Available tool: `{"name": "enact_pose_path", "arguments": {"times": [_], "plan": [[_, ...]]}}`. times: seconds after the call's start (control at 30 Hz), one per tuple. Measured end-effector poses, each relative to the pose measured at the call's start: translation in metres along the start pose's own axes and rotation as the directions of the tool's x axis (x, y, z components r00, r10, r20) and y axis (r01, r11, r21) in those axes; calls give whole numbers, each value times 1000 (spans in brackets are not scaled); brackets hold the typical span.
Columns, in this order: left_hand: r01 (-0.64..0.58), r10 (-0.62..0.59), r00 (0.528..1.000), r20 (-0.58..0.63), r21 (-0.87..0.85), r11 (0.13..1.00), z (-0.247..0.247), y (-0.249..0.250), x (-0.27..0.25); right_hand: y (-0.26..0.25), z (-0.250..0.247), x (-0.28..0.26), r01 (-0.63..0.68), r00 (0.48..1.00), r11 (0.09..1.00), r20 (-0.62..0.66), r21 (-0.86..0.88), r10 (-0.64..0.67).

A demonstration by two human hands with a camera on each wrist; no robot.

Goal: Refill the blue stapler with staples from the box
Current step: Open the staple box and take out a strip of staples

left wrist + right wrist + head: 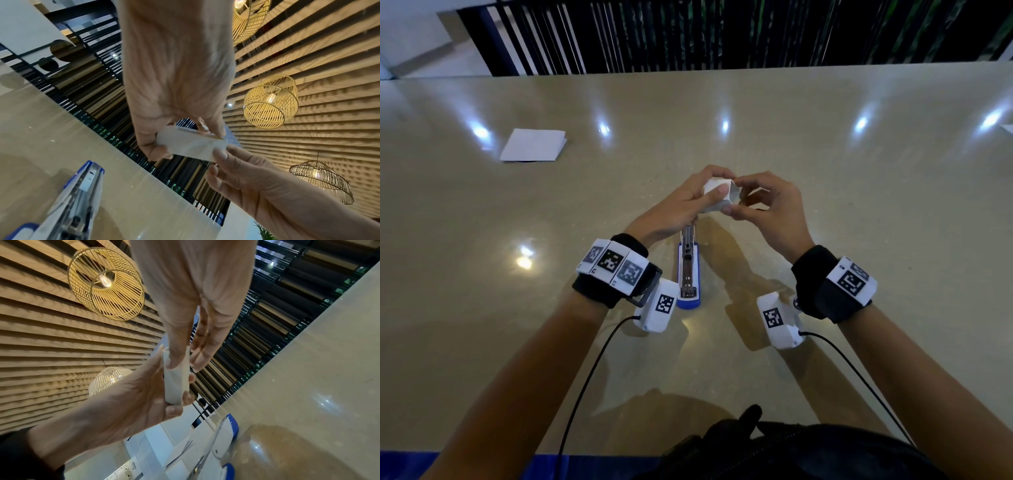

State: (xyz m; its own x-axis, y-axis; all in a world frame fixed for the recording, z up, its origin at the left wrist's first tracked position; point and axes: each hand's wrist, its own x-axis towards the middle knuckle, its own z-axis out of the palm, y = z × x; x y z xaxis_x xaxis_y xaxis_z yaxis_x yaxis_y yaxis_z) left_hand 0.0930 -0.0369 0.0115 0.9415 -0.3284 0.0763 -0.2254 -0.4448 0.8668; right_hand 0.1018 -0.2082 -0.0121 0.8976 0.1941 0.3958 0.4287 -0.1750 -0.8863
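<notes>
The blue stapler (689, 274) lies on the beige table (825, 154) with its top swung back and its metal staple channel showing; it also appears in the left wrist view (78, 191) and the right wrist view (224, 433). Above its far end both hands hold a small white staple box (719, 197). My left hand (698, 198) grips the box's body, thumb on top. My right hand (750, 202) pinches the box's right end between thumb and fingers (174, 358). The box (191, 142) is off the table. Its contents are hidden.
A folded white paper (534, 145) lies at the far left of the table. A dark slatted railing (688, 34) runs behind the far edge. A black bag (791, 452) sits at the near edge under my arms.
</notes>
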Motion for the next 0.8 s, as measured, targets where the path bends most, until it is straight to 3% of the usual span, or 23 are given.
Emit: {"name": "enact_pose_path", "arguments": {"times": [0.2, 0.33, 0.63, 0.8], "plan": [[-56, 96, 989, -110, 325, 944, -16, 4, 11, 6, 4, -2, -123, 991, 966, -32, 226, 134], [-45, 76, 996, -41, 501, 864, -26, 14, 18, 10, 10, -3, -169, 980, 917, -40, 361, 196], [-44, 57, 998, -9, 502, 863, -32, 19, 24, 13, 12, -3, -198, 968, 873, -53, 447, 247], [-53, 60, 998, -1, 447, 893, -28, 15, 23, 12, 9, -4, -183, 971, 893, -69, 411, 230]]}}
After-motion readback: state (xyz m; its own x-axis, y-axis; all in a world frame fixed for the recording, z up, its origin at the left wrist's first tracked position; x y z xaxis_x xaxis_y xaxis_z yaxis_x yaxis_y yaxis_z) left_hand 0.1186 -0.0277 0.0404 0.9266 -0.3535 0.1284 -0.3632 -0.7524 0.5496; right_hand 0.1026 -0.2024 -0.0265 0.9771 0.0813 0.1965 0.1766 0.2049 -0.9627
